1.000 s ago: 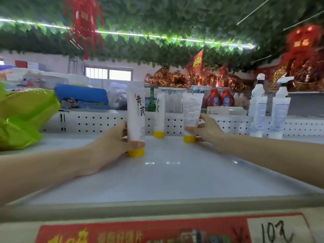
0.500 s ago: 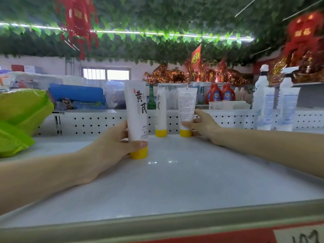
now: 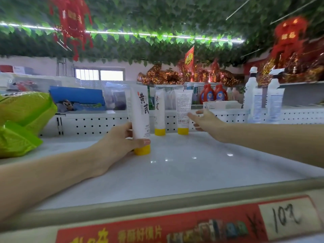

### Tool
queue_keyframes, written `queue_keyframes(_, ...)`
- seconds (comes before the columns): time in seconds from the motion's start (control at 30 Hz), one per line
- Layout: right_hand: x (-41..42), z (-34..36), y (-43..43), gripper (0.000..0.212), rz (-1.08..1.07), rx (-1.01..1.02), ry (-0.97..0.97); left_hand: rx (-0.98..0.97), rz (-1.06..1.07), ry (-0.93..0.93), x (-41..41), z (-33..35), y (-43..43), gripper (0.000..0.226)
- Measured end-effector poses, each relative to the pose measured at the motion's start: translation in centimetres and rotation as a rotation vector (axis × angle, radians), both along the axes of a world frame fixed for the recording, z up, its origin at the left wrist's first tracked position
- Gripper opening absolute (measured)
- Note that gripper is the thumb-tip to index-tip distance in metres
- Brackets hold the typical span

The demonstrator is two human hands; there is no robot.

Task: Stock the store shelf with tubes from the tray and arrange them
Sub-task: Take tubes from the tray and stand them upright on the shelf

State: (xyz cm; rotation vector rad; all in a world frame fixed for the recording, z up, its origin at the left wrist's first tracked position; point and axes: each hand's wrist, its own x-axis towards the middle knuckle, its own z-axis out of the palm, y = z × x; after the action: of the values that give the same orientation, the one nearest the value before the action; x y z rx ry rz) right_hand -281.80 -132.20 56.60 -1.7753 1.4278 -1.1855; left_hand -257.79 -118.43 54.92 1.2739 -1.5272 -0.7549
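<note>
The left hand (image 3: 119, 142) grips the nearest tube (image 3: 139, 116) low on its body, thumb across the front just above the yellow cap, and the tube stands upright, cap down, on the white shelf (image 3: 175, 174). Behind it two more stand cap down near the perforated back panel (image 3: 91, 123): a middle tube (image 3: 159, 111) and a right tube (image 3: 183, 109) (its printed back facing out). The right hand (image 3: 207, 122) is spread, fingers straight, just beside the right tube and holding nothing; whether a fingertip touches it cannot be told.

green bag (image 3: 22, 109), spray bottles (image 3: 274, 100), price label (image 3: 287, 218)
</note>
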Motion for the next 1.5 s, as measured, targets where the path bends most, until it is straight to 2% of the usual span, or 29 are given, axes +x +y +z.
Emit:
queue_keyframes(0.1,0.1,1.7,4.9,0.04,0.092,-0.142,-0.003,0.014,-0.048,0.036,-0.2,0.1,0.4,0.048)
queue_keyframes(0.17,1.0,2.4,7.9,0.034,0.224,-0.157,0.037,0.013,-0.085,0.036,-0.5,0.2,0.8,0.048)
queue_keyframes(0.3,4.2,2.7,11.3,0.067,0.364,-0.115,0.142,0.01,-0.122,0.047,-0.9,0.4,1.4,0.047)
queue_keyframes(0.43,7.1,2.7,11.9,0.051,0.376,-0.119,0.144,0.01,-0.156,0.04,-0.8,0.4,1.4,0.047)
queue_keyframes(0.6,8.9,3.1,12.4,0.044,0.336,-0.179,0.116,0.014,-0.171,0.011,-0.6,0.4,1.1,0.042)
queue_keyframes(0.67,8.9,3.1,12.3,0.043,0.329,-0.17,0.098,0.016,-0.181,-0.008,-0.6,0.3,1.1,0.044)
queue_keyframes(0.77,7.9,3.3,12.3,0.027,0.303,-0.168,0.094,-0.016,-0.147,-0.078,-0.6,0.4,1.2,0.046)
queue_keyframes(0.83,6.6,3.6,12.2,0.022,0.267,-0.168,0.107,-0.021,-0.115,-0.097,-0.7,0.4,1.3,0.057)
queue_keyframes(0.9,4.7,3.9,11.7,0.029,0.222,-0.145,0.149,-0.019,-0.11,-0.13,-0.9,0.4,1.3,0.065)
queue_keyframes(1.0,1.5,4.2,10.9,0.04,0.156,-0.086,0.151,-0.015,-0.143,-0.219,-1.3,0.4,1.5,0.052)
queue_keyframes(1.07,-0.4,4.2,10.3,0.037,0.103,-0.073,0.141,-0.026,-0.163,-0.363,-1.3,0.2,1.6,0.057)
queue_keyframes(1.13,-2.2,4.3,9.5,0.038,0.04,-0.049,0.122,-0.039,-0.174,-0.591,-1.6,0.0,1.8,0.064)
queue_keyframes(1.23,-4.4,4.1,8.1,0.051,-0.011,0.023,0.097,-0.039,-0.173,-0.798,-2.2,0.0,2.0,0.062)
queue_keyframes(1.4,-7.2,2.1,5.9,0.06,0.007,0.096,0.156,-0.036,-0.165,-0.832,-2.1,-0.2,1.5,0.064)
queue_keyframes(1.5,-7.8,1.8,4.2,0.061,0.025,0.089,0.123,-0.012,-0.147,-0.718,-1.9,-1.0,0.7,0.058)
